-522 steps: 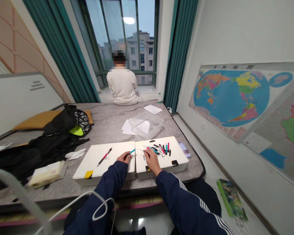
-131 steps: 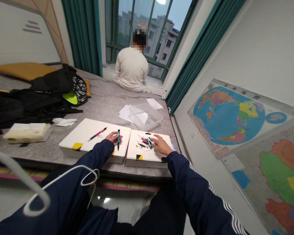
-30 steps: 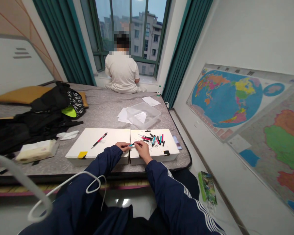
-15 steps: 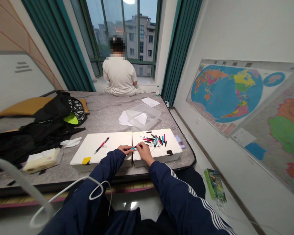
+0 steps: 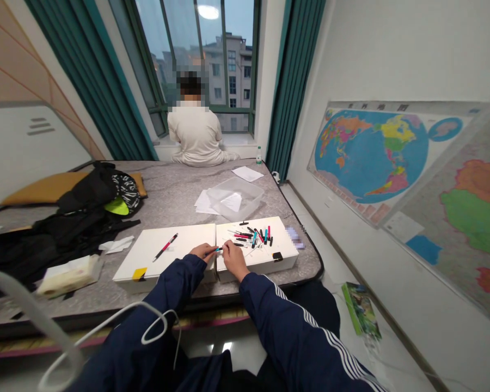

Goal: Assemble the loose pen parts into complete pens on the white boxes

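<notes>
Between my hands is a blue and black pen (image 5: 218,249), held over the seam of two white boxes. My left hand (image 5: 203,251) is closed on its left part. The fingers of my right hand (image 5: 233,258) pinch its right end; their tips partly hide it. Just beyond my right hand, several loose pen parts (image 5: 255,235) in black, red and blue lie on the right white box (image 5: 283,267). A red and black pen (image 5: 165,247) rests alone on the left white box (image 5: 126,267).
Behind the boxes are a clear plastic bin (image 5: 251,198) and white papers (image 5: 204,202). Black bags (image 5: 85,201) and a tissue pack (image 5: 71,275) lie to the left. A white cable (image 5: 118,313) crosses by my left sleeve. A person (image 5: 194,130) sits at the window, facing away.
The view has shifted slightly, so the scene sits a little further left and lower. Both hands stay together on the blue and black pen.
</notes>
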{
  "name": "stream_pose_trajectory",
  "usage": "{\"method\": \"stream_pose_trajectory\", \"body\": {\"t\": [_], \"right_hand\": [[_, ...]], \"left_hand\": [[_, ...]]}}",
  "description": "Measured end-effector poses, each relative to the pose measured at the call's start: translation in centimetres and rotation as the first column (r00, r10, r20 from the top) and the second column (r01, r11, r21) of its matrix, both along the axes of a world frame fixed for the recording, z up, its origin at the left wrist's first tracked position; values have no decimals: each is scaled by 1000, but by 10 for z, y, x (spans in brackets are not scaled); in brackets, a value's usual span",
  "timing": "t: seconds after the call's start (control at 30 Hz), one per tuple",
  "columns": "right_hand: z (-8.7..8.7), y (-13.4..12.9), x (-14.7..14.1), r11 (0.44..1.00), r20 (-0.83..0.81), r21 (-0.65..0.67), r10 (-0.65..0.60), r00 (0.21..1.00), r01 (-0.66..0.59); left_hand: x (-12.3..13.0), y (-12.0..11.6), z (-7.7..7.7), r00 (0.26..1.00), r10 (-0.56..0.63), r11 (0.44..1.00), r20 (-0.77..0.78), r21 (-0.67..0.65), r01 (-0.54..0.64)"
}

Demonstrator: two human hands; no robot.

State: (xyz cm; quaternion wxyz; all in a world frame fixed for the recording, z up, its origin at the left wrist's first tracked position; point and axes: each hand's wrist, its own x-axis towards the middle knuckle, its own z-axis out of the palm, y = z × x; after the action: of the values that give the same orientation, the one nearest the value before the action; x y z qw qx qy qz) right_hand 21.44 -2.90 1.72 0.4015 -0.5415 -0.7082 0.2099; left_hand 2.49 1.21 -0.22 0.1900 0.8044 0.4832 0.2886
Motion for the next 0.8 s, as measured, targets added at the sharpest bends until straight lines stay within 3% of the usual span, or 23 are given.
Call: {"method": "stream_pose_trajectory", "body": {"t": [0.1, 0.23, 0.53, 0.67, 0.8], "right_hand": [[-3, 0, 0, 1000, 14, -17, -21, 1000, 21], [-6, 3, -1, 998, 57, -32, -59, 997, 61], [-10, 4, -4, 996, 169, -7, -84, 982, 87], [-11, 5, -4, 993, 106, -38, -104, 989, 108], [-11, 10, -1, 993, -69, -92, -80, 994, 74]], "left_hand": [[-1, 2, -1, 998, -13, 995, -66, 101, 20], [-1, 3, -3, 990, 86, 979, -113, 193, -63], [4, -1, -15, 962, 262, 950, -83, 195, -242], [8, -5, -13, 956, 262, 954, -128, 182, -237], [14, -12, -7, 954, 230, 964, -192, 177, -197]]}}
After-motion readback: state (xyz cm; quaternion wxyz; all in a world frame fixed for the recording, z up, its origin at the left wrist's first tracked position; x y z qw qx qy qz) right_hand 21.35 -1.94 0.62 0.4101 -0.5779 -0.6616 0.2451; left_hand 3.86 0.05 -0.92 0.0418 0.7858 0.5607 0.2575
